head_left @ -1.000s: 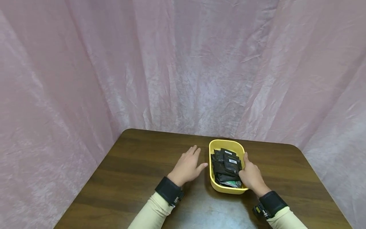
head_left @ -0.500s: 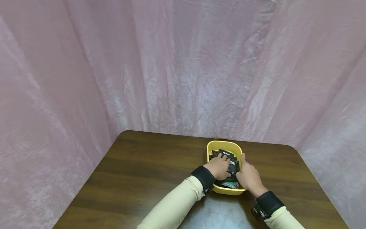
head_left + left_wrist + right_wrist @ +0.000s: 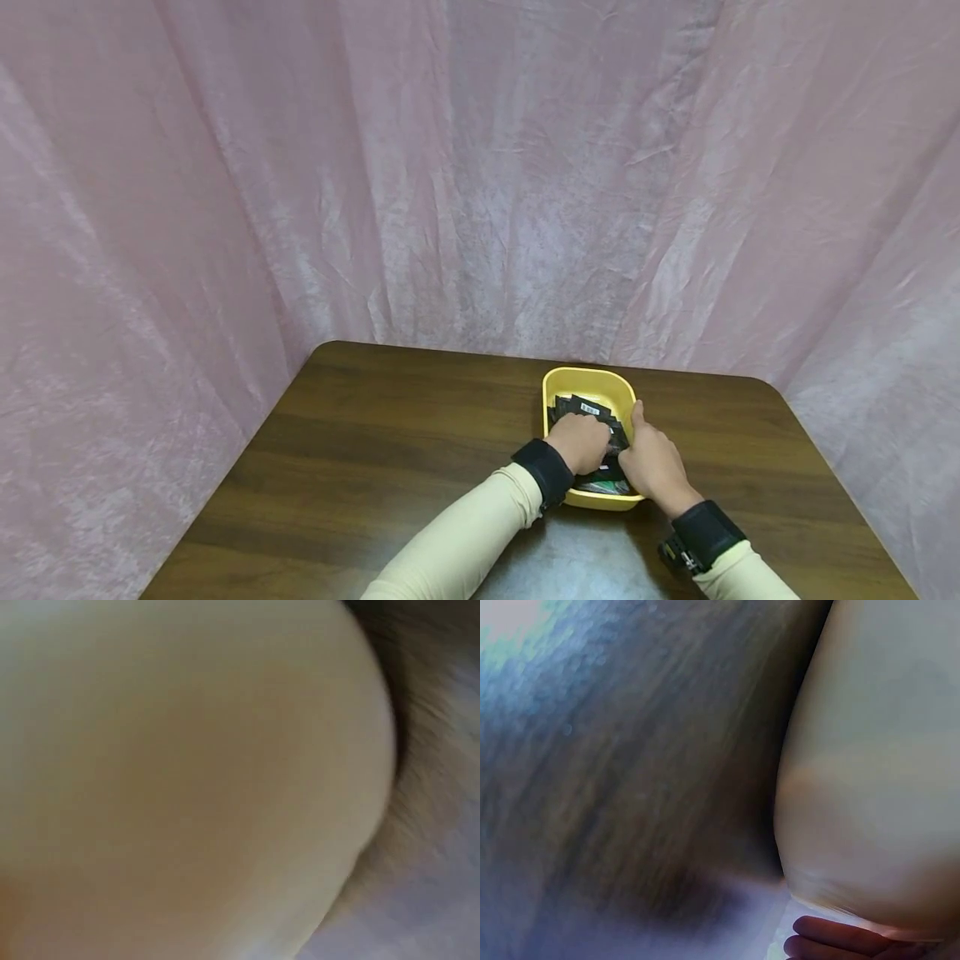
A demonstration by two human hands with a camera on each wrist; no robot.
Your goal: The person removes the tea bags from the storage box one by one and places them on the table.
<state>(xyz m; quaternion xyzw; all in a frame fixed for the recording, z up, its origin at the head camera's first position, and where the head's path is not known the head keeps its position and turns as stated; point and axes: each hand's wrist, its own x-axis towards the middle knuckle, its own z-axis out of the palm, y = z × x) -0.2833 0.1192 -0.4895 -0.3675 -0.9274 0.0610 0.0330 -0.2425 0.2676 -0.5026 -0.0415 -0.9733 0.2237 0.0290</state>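
Left hand's (image 3: 579, 443) fingers (image 3: 602, 435) in yellow bin (image 3: 603, 501)

A yellow bin (image 3: 602, 382), round-cornered and open-topped, stands upright on the table (image 3: 405, 408), holding a heap of flat black packets (image 3: 568, 406). The packets overlap at mixed angles inside the bin, at least 1 bearing a white label (image 3: 590, 409); a green-marked packet (image 3: 603, 487) lies at the bin's near end, partly covered.

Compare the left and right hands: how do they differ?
The left hand is inside the yellow bin, over black packets; the right hand holds the bin's right side. The left hand's fingertips are hidden, while the right hand has one digit extended along the rim. Both wear black wristbands.
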